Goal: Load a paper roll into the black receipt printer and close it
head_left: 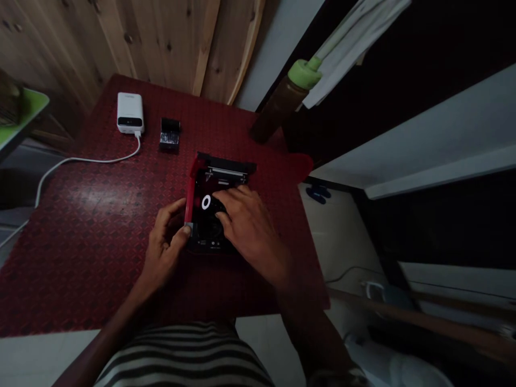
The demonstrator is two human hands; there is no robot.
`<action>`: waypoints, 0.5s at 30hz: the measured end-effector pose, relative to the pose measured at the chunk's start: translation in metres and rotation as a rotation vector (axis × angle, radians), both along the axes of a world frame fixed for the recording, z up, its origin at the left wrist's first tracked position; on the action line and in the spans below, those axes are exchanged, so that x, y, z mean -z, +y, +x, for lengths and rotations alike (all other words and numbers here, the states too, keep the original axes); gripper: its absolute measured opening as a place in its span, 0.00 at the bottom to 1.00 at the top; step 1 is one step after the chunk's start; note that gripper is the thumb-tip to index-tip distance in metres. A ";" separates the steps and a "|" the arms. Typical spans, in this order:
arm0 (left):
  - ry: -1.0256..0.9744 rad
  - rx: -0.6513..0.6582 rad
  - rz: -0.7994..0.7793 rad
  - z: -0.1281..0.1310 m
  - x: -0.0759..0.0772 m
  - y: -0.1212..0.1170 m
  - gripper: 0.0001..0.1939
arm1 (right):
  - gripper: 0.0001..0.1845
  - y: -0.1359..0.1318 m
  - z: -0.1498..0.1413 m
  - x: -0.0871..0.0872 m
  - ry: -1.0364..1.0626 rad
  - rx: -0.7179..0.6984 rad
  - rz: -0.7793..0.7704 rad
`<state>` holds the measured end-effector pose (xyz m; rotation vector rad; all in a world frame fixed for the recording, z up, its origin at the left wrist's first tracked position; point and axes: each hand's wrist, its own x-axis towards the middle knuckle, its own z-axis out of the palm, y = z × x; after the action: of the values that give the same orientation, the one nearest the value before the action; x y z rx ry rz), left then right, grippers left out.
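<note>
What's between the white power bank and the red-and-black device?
Head view: a small black roll-like item and part of the white cable lie between power bank and device.

The red-and-black device (190, 196) lies open-side up on the table (100, 226), closer to the right edge than the left, between the far and near edges. Its left wall is glossy red, its cavity black; a pale metallic strip crosses its far end. Within the device's outline, a dark roll (213, 204) turns its white ring-shaped end leftward, its right part hidden.
</note>
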<state>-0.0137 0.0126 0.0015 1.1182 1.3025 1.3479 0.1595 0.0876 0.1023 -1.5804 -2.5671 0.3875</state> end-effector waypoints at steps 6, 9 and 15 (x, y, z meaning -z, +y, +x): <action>-0.015 -0.004 -0.039 0.001 -0.003 0.000 0.29 | 0.14 0.006 -0.019 -0.007 -0.221 -0.016 -0.021; -0.009 -0.001 -0.042 0.001 -0.004 -0.001 0.30 | 0.14 0.014 -0.024 -0.001 -0.236 -0.015 -0.028; -0.025 -0.002 -0.061 0.001 -0.004 -0.002 0.29 | 0.17 0.029 -0.024 0.021 -0.144 -0.028 -0.040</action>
<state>-0.0127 0.0109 0.0056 1.0554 1.3179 1.3115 0.1353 0.1169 0.0817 -1.6448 -2.7061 0.3416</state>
